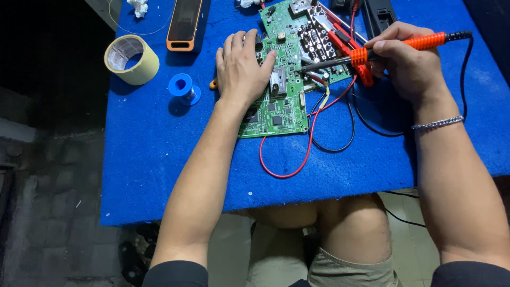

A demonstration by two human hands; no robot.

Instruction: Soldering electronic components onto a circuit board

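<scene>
left hand (pixel 241 66) — flat, palm down, fingers spread | right hand (pixel 409 64) — fingers curled in pen grip

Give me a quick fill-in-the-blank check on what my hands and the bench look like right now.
1. The right hand grips a soldering iron with an ____ handle.
2. The left hand presses flat on the ____ circuit board.
3. The tape roll lies on a ____ mat.

Missing words: orange; green; blue

Tape roll (pixel 132 59), spool (pixel 184 86) leftward
</scene>
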